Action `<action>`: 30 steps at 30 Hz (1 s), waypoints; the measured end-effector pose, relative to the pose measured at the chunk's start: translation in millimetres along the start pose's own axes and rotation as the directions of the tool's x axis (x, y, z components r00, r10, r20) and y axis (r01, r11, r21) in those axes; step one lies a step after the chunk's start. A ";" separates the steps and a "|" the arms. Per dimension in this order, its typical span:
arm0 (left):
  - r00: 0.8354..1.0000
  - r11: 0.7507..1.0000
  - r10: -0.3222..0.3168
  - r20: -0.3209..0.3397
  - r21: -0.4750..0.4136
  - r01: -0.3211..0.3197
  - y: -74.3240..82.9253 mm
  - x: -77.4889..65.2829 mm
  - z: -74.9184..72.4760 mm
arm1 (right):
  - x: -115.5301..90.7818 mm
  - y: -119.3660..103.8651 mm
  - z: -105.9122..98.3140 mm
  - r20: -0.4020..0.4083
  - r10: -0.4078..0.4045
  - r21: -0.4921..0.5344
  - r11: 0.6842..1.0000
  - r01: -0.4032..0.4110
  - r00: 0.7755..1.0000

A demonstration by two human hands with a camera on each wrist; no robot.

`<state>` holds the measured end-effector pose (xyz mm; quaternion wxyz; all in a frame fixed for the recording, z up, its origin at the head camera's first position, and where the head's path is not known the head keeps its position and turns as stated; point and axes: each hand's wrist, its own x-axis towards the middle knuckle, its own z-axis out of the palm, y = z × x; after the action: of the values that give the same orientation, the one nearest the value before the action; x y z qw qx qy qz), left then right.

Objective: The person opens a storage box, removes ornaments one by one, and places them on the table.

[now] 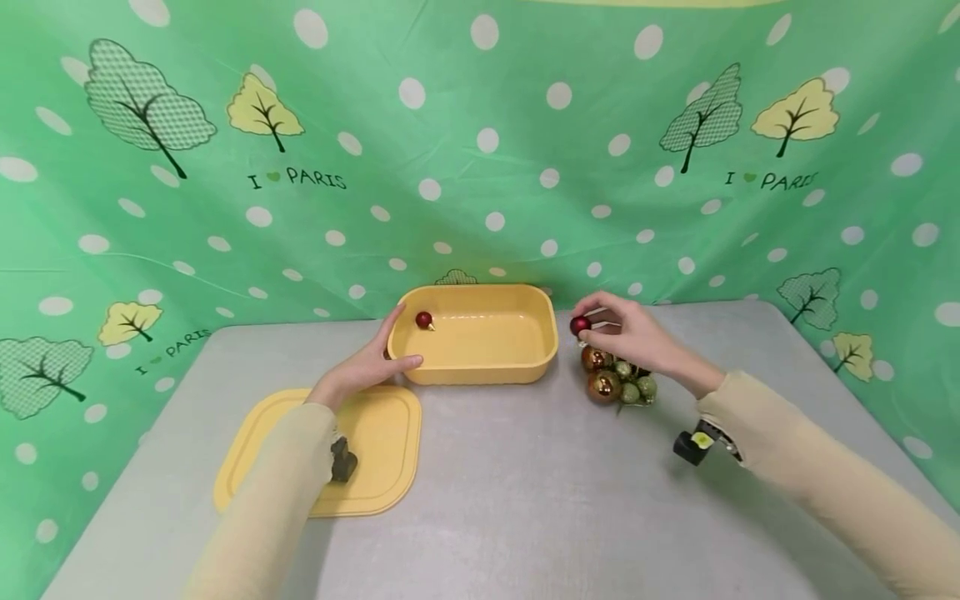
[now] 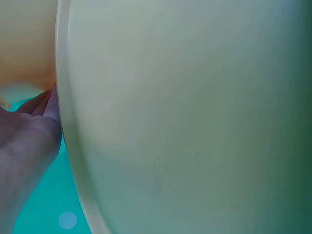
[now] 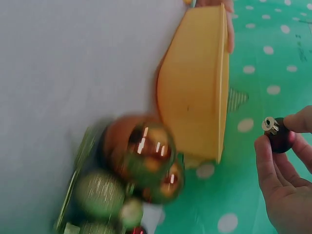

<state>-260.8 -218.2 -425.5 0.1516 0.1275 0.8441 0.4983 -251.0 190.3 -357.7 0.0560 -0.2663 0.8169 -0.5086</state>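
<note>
In the head view my right hand pinches a small dark red Christmas ball between thumb and fingers, just right of a yellow box. Its gold cap shows in the right wrist view, where the same ball sits at my fingertips. My left hand holds the box's left end, thumb at the front rim and fingers along the side. Another red ball lies inside, near the left end. Beneath my right hand are copper balls and several green ones, partly hidden.
A yellow lid lies flat on the grey table, under my left forearm. Behind the box hangs a green dotted cloth. The ornament pile seems to sit in a thin clear-edged tray.
</note>
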 end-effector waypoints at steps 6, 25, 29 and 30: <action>1.000 1.000 -0.006 0.010 -0.019 0.007 2.4 -1.0 -0.4 | -23.6 7.4 -23.6 -0.043 0.009 -0.034 0.999 -0.010 0.999; 0.999 0.999 -0.027 0.018 -0.026 0.027 24.1 -11.8 -0.1 | -69.6 44.9 -44.0 -0.110 0.008 -0.111 0.994 -0.021 0.994; 1.000 1.000 -0.019 0.002 -0.009 0.019 5.2 -2.7 -0.5 | -79.0 48.8 -45.4 -0.119 0.036 -0.114 0.992 -0.050 0.992; 1.000 1.000 -0.018 -0.003 -0.007 0.018 0.4 -0.5 -0.5 | -81.2 50.6 -45.7 -0.121 0.042 -0.117 0.992 -0.056 0.992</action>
<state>-260.5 -218.6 -424.9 0.1552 0.1188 0.8437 0.4999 -217.5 284.1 -394.0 0.0039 -0.2183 0.8542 -0.4719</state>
